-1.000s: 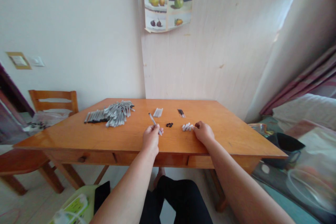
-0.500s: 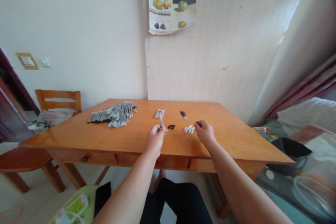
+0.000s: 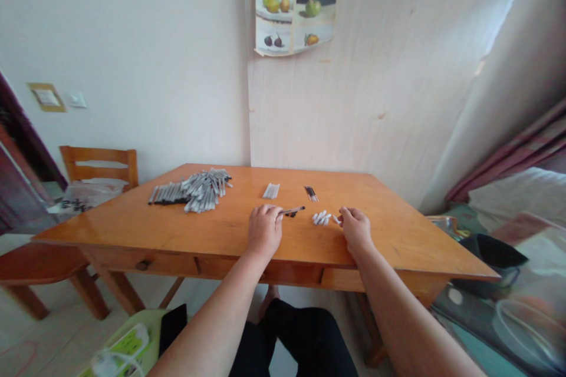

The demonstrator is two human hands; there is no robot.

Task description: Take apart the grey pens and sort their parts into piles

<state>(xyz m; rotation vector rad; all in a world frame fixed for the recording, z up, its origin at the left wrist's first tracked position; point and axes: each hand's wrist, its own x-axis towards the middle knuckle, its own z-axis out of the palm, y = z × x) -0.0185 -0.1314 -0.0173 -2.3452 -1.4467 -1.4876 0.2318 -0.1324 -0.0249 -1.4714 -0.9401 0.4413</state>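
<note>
Nearest, the left hand [image 3: 265, 228] is closed, back upward, around a slim pen [image 3: 293, 210]; thumb and curled fingers cover the near part of the barrel. The pen sticks out to the hand's right, almost level, its dark end toward the other hand. Half a second ago it stood pointing away from the body; that swing has brought its dark end round to the right hand's side. The right hand [image 3: 355, 228] is nearly closed, thumb and fingertips pinching one white piece [image 3: 336, 220] at its left edge. That piece now sits apart from the white cluster [image 3: 321, 218] just left of the right hand, so both hands seem to have a part in hold.

Just beyond the left hand's fingertips, small black pieces [image 3: 290, 215] lie partly behind the pen, too covered to count. Farther out on the tabletop [image 3: 221, 238], pale sticks [image 3: 271, 191] lie ahead of the left hand, and dark-bodied sticks [image 3: 311, 193] lie ahead of and left of the right hand. Left of and beyond the left hand is a heap of grey pens [image 3: 204, 190], overlapping too much to separate. Whether the pen's dark end is a plug or a tip is too small to tell.
</note>
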